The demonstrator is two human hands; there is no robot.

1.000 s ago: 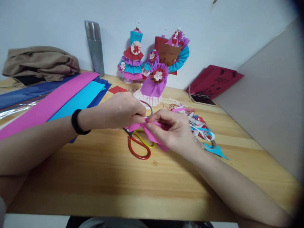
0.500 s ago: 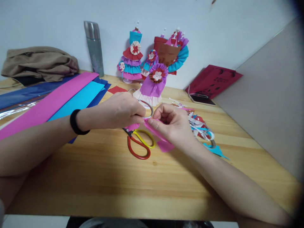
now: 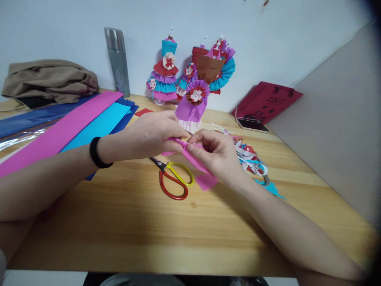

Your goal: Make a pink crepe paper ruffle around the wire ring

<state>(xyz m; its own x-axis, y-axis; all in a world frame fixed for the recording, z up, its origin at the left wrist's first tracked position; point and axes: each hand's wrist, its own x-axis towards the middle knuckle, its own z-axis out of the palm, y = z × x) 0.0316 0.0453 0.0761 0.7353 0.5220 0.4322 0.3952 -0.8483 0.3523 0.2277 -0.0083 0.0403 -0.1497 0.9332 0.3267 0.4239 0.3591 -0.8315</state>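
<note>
Between my hands, above the middle of the table, is a strip of pink crepe paper (image 3: 206,182), folded and slightly gathered along its upper edge. My left hand (image 3: 150,133), a black band on its wrist, pinches the strip's left part from above. With thumb and fingers, my right hand (image 3: 218,155) grips it a little to the right, and a loose end hangs below. Under the hands lie scissors (image 3: 162,169) with one red and one yellow handle, their blades partly hidden by my left hand.
Small ruffled paper dresses on stands (image 3: 166,79) line the wall, a purple one (image 3: 190,111) in front. Folded coloured paper (image 3: 89,127), brown cloth (image 3: 50,77) and a flask (image 3: 119,63) are left. Paper scraps (image 3: 251,159), a phone (image 3: 253,126) and a red bag (image 3: 268,101) are right.
The ring-shaped roll that showed between my hands is out of sight now. My left hand has shifted slightly, and its fingers now press on the pink strip's upper edge.
</note>
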